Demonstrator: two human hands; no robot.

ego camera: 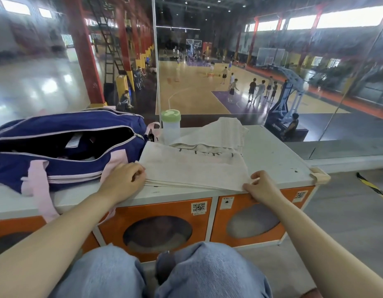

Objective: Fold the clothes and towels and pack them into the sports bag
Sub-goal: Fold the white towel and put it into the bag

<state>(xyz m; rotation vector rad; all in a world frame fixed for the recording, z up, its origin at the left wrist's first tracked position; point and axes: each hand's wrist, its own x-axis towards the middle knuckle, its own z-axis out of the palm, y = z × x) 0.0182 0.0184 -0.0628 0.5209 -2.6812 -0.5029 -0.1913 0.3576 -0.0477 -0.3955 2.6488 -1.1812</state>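
Both forearms reach forward over the person's knees to the near edge of the grey cabinet top (272,151), the landmark for all else here. The left hand (124,179) lies knuckles-up at the left corner of the folded white cloth (192,168), its fingers curled onto the stacked layers at the edge. The right hand (261,187) is at the cloth's right near corner, thumb and fingers pinching the top layer. The hands are well apart, one at each end of the cloth's near edge. The cloth lies flat in the middle of the cabinet top; dark markings run across its far part but cannot be read. Behind it lies a second pale towel (222,132), rumpled. At the left end of the top sits the navy sports bag (63,151) with pink straps, its main zip open; dark items and a white tag show inside, too dim to tell apart. Just right of the bag, toward the far edge, stands a clear bottle (171,125) with a green lid. On the cabinet's orange front below are QR code stickers (198,207); their small print is unreadable.
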